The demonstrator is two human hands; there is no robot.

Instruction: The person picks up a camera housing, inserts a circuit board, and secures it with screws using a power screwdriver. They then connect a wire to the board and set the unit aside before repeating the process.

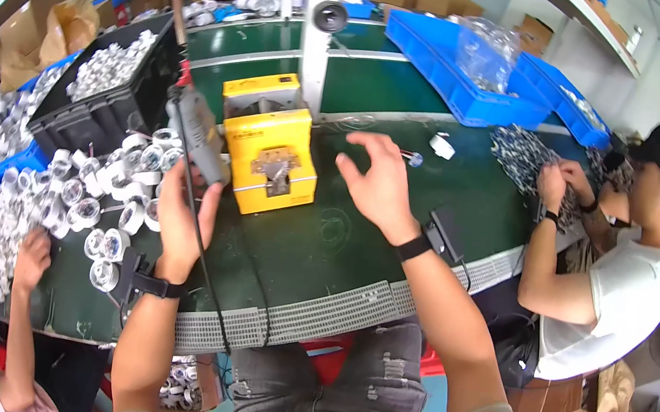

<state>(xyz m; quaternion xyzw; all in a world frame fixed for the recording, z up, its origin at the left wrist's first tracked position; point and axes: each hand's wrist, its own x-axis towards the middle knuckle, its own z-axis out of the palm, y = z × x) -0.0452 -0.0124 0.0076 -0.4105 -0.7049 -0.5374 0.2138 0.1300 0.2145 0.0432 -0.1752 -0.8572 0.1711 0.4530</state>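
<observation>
My left hand (183, 220) is raised over the near side of the green bench, its thumb and fingers apart. Just above it hangs a grey handheld power tool (196, 129) that looks like an electric screwdriver. A black cable (203, 250) passes in front of that palm; whether the hand touches tool or cable, I cannot tell. Right of the tool stands a yellow box (274, 163), its top open. My right hand (378, 184) hovers beyond the box with fingers spread and nothing in them. A small white part (442, 145) with a wired piece (414, 159) lies past it.
Many round white parts (87, 207) heap up on the left beside a black crate (106, 100). A co-worker's hand (32, 259) reaches there. Another co-worker (627, 276) handles a dark wire pile (523, 165) at right. Blue bins (428, 51) and a white post (311, 70) stand behind.
</observation>
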